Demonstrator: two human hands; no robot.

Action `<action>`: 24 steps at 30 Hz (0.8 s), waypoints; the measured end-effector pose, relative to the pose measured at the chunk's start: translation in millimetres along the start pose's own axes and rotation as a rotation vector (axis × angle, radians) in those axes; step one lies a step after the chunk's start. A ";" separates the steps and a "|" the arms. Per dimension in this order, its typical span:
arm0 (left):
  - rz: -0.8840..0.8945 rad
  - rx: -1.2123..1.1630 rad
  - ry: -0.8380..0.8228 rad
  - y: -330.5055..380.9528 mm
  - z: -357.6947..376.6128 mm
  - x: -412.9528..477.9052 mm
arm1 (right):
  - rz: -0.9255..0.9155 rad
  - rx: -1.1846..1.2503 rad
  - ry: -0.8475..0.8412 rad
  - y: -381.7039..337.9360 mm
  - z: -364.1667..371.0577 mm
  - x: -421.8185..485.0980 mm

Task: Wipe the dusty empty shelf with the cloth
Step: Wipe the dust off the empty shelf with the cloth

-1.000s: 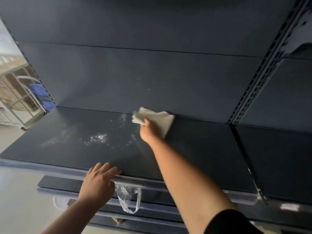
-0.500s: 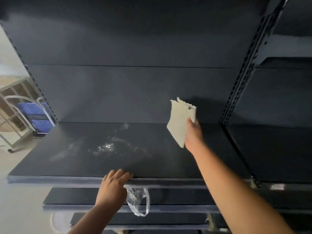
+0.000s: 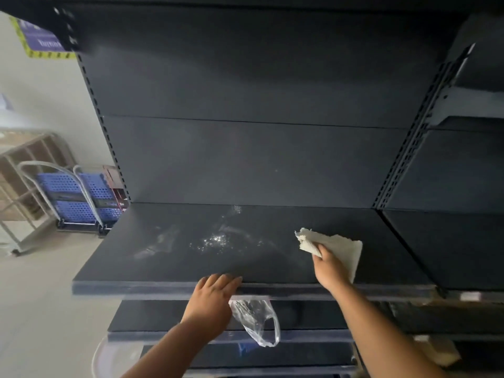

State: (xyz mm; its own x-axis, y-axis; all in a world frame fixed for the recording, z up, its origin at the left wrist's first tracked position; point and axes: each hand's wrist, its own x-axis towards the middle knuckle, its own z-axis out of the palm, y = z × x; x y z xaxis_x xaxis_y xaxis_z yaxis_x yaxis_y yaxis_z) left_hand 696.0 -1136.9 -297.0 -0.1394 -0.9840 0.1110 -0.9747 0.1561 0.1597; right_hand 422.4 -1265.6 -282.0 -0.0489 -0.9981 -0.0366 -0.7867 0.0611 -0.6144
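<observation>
A dark empty shelf [image 3: 169, 268] fills the middle of the view, with white dust specks and smears [image 3: 212, 241] near its centre. My right hand [image 3: 328, 268] presses a pale crumpled cloth [image 3: 341, 248] flat on the shelf's right part. My left hand [image 3: 215, 296] grips the shelf's front edge, and a clear plastic bag [image 3: 256, 320] hangs from under it.
A slotted upright [image 3: 414, 132] separates this bay from another dark shelf [image 3: 450, 246] on the right. Lower shelves [image 3: 152, 320] jut out beneath. Blue perforated trolleys [image 3: 76, 197] and a wooden rack [image 3: 24, 170] stand on the floor at left.
My right hand lifted the cloth off the shelf's back middle, swung it right, and now has it down flat on the right part. The view has shifted upward and back.
</observation>
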 end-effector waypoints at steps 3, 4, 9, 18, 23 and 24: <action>-0.036 0.008 0.019 -40.4 -3.3 -17.8 | -0.107 -0.122 -0.042 -73.9 57.9 -16.9; -0.057 0.010 0.026 -54.2 -4.5 -23.7 | -0.136 -0.133 -0.061 -99.9 78.1 -23.3; -0.093 0.020 0.078 -107.7 -10.4 -49.3 | -0.054 0.404 -0.375 -221.2 150.8 -48.3; -0.056 0.036 0.057 -118.5 -9.9 -51.4 | 0.238 1.200 -0.048 -209.2 81.9 -23.2; -0.038 0.013 0.114 -119.7 -5.2 -51.8 | -0.069 0.400 0.456 -118.4 10.7 -14.5; -0.023 0.022 0.114 -120.5 -3.5 -52.6 | -0.072 0.286 0.495 -100.4 4.8 -15.0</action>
State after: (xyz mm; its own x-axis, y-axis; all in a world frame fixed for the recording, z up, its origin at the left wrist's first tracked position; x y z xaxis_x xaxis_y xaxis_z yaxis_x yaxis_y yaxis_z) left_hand 821.4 -1103.6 -318.6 -0.0972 -0.9711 0.2181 -0.9813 0.1301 0.1420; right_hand 505.1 -1256.8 -223.6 -0.3377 -0.8762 0.3437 -0.6045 -0.0780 -0.7928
